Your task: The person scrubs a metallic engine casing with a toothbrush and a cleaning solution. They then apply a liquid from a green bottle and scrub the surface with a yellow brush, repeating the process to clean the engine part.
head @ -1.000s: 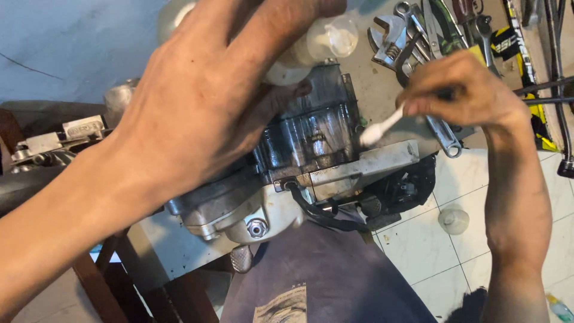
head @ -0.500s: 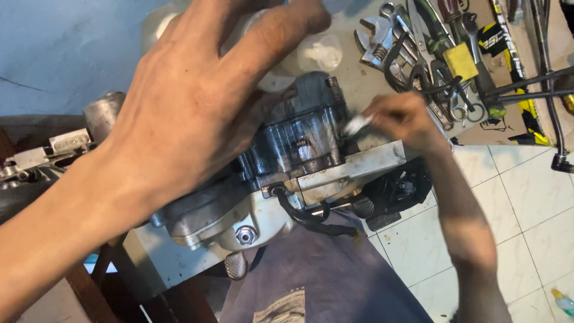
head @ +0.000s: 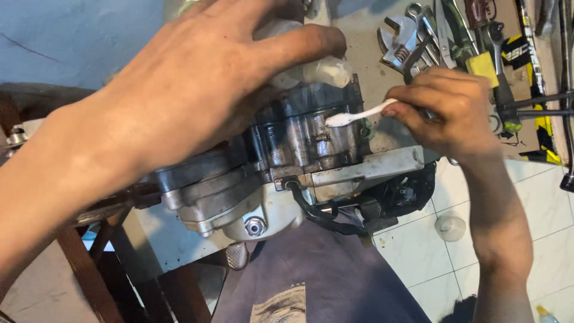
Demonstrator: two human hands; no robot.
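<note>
A grimy grey motorcycle engine (head: 299, 155) lies on a small bench, its finned cylinder block facing me. My left hand (head: 203, 78) is spread over the top of the engine, the fingers wrapped round a whitish plastic bottle (head: 317, 69) pressed against the block. My right hand (head: 448, 107) grips a white toothbrush (head: 359, 115) by its handle. The brush head touches the cylinder's upper fins.
Wrenches, pliers and other hand tools (head: 442, 36) lie in a heap on the floor at the upper right. White floor tiles (head: 430, 257) with a small clear round lid (head: 449, 227) are at the lower right. A wooden stool frame (head: 89, 269) stands under the bench. My dark trousers (head: 311, 275) fill the bottom centre.
My right hand has swung the toothbrush back onto the cylinder fins, the head now pointing left. My left hand shifted slightly along the top with the bottle.
</note>
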